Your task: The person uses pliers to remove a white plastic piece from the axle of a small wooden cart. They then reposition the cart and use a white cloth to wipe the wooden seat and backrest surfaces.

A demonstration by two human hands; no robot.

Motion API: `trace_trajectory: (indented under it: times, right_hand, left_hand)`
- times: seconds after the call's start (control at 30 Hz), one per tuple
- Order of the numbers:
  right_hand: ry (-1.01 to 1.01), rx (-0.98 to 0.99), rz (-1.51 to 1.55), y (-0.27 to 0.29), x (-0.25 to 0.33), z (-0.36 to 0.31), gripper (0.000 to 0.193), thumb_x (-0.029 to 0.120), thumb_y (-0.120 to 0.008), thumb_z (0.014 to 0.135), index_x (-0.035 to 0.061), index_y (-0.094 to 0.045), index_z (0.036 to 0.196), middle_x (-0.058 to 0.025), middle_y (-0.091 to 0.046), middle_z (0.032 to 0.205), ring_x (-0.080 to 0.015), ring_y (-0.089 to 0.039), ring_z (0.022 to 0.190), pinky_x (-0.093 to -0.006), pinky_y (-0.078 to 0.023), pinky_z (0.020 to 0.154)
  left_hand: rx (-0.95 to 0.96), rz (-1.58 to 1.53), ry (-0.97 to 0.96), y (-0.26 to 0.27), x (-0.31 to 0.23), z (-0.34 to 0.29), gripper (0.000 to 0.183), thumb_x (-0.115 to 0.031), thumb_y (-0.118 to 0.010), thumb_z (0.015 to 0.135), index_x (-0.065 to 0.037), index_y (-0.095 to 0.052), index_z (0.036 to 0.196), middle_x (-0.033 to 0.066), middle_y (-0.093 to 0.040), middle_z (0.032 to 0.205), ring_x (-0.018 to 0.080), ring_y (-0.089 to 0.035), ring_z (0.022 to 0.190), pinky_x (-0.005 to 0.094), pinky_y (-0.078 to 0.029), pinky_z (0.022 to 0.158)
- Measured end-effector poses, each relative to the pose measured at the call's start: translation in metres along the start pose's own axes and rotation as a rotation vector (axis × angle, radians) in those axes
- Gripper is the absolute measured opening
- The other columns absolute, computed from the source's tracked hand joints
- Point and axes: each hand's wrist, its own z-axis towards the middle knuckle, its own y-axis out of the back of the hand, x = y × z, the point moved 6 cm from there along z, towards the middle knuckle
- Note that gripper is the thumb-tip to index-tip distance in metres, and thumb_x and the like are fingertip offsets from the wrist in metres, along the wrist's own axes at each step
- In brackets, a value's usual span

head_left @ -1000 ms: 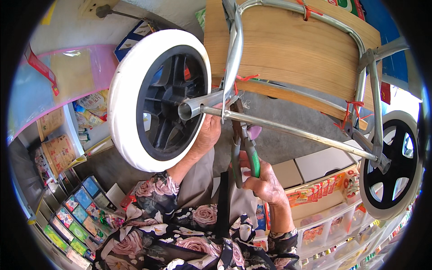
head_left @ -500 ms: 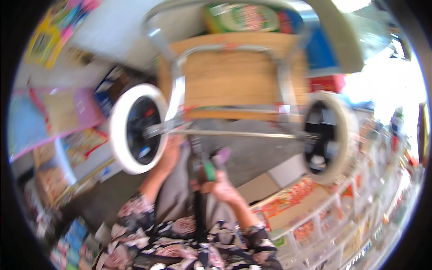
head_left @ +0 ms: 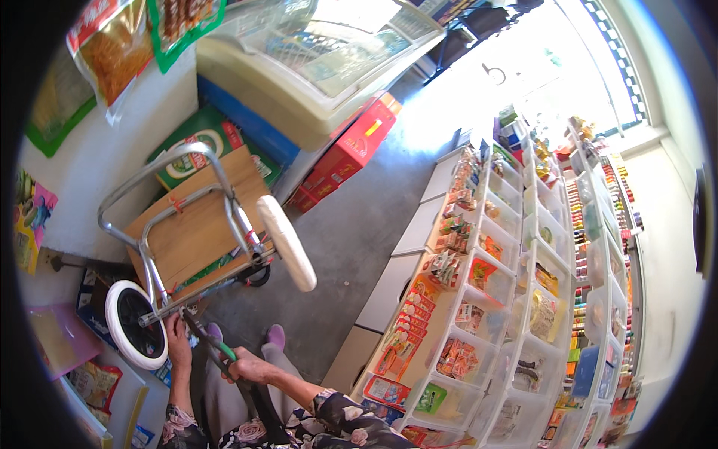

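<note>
A two-wheeled metal trolley frame stands tilted at the left, its bent silver tubes uppermost. One white-rimmed wheel is at the near left, and another white wheel is at its right end. My left hand is closed at the axle, just right of the near wheel; its fingertips are partly hidden. In my right hand is a long dark tool with a green handle, its far end reaching the axle beside my left hand. The tool's exact kind does not show.
A wooden board and a green carton are behind the frame. Beyond are a cream chest freezer and a red box. Shelves of clear bins with packets line the right. Grey floor runs between.
My view has swung rightward, so the trolley frame now appears farther left and the shelves and doorway show. My left hand stays by the axle; my right still grips the green-handled tool.
</note>
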Motion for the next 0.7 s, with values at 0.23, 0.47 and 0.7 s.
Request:
trace_trajectory:
  times: [0.23, 0.47, 0.7]
  right_hand:
    - [0.285, 0.034, -0.624, 0.012, 0.001, 0.016, 0.024, 0.018, -0.073, 0.066, 0.0004, -0.064, 0.08, -0.0089, -0.063, 0.069, -0.0159, -0.058, 0.065, -0.0328, -0.046, 0.065]
    - [-0.079, -0.053, -0.139, 0.019, -0.009, 0.012, 0.051, 0.001, -0.051, 0.061, -0.0082, -0.048, 0.11, -0.0139, -0.062, 0.085, -0.0203, -0.061, 0.075, -0.0298, -0.048, 0.069]
    - [-0.034, -0.1, -0.181, 0.017, 0.002, 0.012, 0.026, 0.008, -0.054, 0.066, -0.0033, -0.054, 0.089, -0.0084, -0.061, 0.077, -0.0162, -0.057, 0.069, -0.0301, -0.046, 0.064]
  left_hand:
    - [0.112, -0.36, 0.14, -0.013, -0.007, -0.005, 0.027, -0.01, -0.048, 0.093, -0.002, -0.053, 0.119, 0.003, -0.057, 0.106, 0.0108, -0.052, 0.097, 0.0238, -0.04, 0.087]
    - [-0.058, -0.13, -0.067, 0.001, -0.045, -0.015, 0.021, -0.011, -0.052, 0.092, -0.001, -0.057, 0.11, 0.0042, -0.058, 0.094, 0.0117, -0.053, 0.084, 0.0249, -0.044, 0.078]
    - [-0.099, 0.178, -0.23, 0.001, -0.068, -0.008, 0.021, -0.008, -0.063, 0.084, -0.001, -0.06, 0.104, 0.0112, -0.064, 0.087, 0.022, -0.062, 0.078, 0.0326, -0.049, 0.067]
